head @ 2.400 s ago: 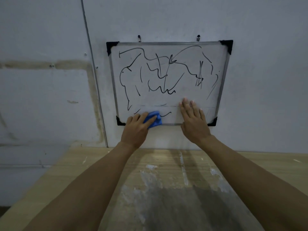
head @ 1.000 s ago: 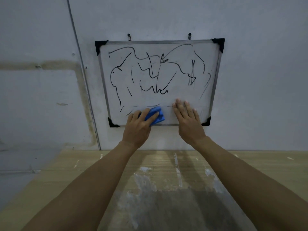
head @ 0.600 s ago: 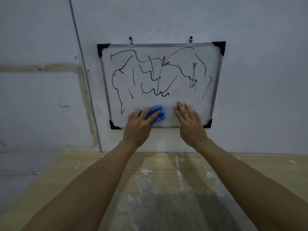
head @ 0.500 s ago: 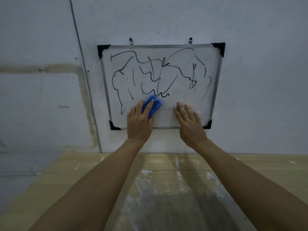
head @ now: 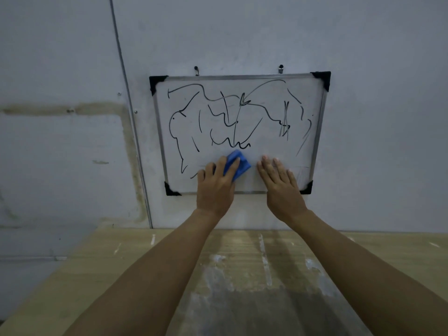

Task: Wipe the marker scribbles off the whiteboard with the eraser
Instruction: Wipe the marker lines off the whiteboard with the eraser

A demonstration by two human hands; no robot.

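A small whiteboard [head: 271, 151] with a metal frame and black corner caps hangs on the wall from two hooks. Black marker scribbles [head: 218, 122] cover its upper and middle area. My left hand [head: 214, 187] presses a blue eraser [head: 238, 164] flat against the lower middle of the board, just under the lowest scribbles. Laid flat on the board's lower right part is my right hand [head: 281, 185], fingers spread, holding nothing. The strip of board between and below my hands looks wiped, with faint smears.
A wooden table [head: 121, 275] with pale paint stains runs under the board, up against the grey wall [head: 242, 32]. A thin vertical pipe [head: 128, 112] passes left of the board. A brownish stain marks the wall at the left.
My left hand has slid the eraser from the board's bottom edge up to just below the lowest scribbles. The short marks near the bottom middle are gone. My right hand stays in place.
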